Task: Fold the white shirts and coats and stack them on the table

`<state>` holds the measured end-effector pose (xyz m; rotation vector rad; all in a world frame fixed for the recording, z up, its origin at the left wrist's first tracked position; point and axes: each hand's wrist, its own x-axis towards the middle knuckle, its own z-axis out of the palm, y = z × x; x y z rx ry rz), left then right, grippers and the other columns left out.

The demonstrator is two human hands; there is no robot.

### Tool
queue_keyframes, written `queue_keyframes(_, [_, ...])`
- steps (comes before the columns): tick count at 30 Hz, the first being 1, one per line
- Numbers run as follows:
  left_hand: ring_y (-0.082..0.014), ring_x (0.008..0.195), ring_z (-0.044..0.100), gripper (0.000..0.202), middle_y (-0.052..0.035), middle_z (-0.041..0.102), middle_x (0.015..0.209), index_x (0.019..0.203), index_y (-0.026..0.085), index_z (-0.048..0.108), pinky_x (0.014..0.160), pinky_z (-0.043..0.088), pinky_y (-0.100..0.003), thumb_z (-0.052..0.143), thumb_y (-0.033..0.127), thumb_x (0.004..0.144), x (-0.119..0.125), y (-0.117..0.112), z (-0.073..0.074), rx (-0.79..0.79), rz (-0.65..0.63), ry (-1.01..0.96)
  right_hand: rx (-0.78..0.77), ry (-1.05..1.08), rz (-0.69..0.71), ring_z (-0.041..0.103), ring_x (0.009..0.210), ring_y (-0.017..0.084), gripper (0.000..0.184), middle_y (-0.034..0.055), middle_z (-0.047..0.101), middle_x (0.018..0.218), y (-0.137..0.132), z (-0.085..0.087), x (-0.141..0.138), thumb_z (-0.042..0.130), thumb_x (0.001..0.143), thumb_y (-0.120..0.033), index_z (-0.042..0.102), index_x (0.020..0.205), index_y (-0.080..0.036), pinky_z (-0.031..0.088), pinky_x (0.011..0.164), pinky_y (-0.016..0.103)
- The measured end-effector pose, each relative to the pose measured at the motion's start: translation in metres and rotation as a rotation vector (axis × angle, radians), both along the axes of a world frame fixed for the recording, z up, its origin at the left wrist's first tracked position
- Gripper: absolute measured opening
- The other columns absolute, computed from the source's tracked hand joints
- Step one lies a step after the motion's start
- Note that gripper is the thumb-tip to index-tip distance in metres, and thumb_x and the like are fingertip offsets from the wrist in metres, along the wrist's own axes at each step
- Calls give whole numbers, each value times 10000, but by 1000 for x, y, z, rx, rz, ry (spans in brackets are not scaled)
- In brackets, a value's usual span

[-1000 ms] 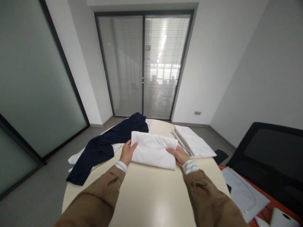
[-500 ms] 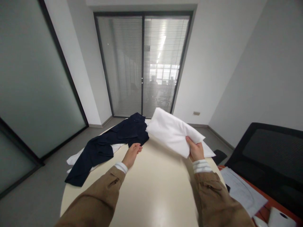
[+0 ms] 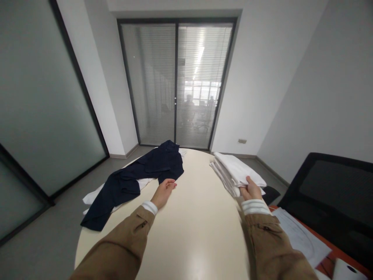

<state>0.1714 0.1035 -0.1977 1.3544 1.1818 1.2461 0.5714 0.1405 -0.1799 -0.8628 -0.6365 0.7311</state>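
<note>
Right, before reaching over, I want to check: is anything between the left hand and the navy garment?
Nothing visible is. The left hand rests on the cream tabletop just beside the navy garment. A white garment shows under its edge, off to the hand's left, not in the way.

One head-worn camera looks forward and down from above the near edge of a rounded cream bench [image 3: 192, 241]. The person's left hand [image 3: 163, 193] and right hand [image 3: 251, 190] sit close in the lower frame. The view runs along the bench to a glazed double door with blinds [image 3: 176, 85], with a frosted glass partition [image 3: 43, 97] at left.
</note>
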Motion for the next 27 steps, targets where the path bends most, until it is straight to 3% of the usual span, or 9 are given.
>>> queue_keyframes(6, [-243, 997, 677, 457, -157, 720, 1037, 1047, 145, 601, 905, 492, -400, 643, 528, 800, -1, -1, 0, 5, -18, 6, -46, 236, -15, 692, 1039, 180, 160, 65, 700, 1096, 11, 2, 11, 494, 888, -185, 618, 983, -217, 562, 954, 416])
queue_keyframes(11, [-232, 960, 679, 429, -139, 726, 1009, 1038, 151, 606, 913, 483, -395, 650, 508, 804, -2, 0, -1, 22, -24, 0, -31, 371, 40, 704, 962, 147, 198, 64, 703, 1028, 12, 7, 15, 512, 827, -53, 630, 938, -167, 615, 803, 230])
queue_keyframes(15, [-229, 937, 678, 416, -132, 729, 982, 1022, 152, 609, 927, 476, -396, 673, 491, 789, -2, 2, -3, 17, -21, -28, -20, 437, 36, 710, 841, 131, 255, 32, 689, 933, 8, 11, 12, 514, 749, 20, 606, 917, -147, 634, 737, 211])
queue_keyframes(23, [-223, 940, 673, 388, -127, 726, 987, 1032, 156, 603, 923, 470, -386, 664, 465, 805, -1, 0, -2, 10, -38, -32, -172, 481, -145, 667, 654, 107, 266, -31, 621, 798, 0, 17, 7, 544, 695, -30, 539, 913, -183, 583, 490, 142])
queue_keyframes(27, [-225, 935, 675, 390, -127, 724, 981, 1030, 155, 599, 923, 474, -392, 658, 469, 807, 0, 0, -2, 18, -35, -28, -148, 371, -141, 662, 660, 121, 239, -15, 621, 843, -1, 13, 7, 553, 728, -151, 512, 954, -219, 510, 408, 130])
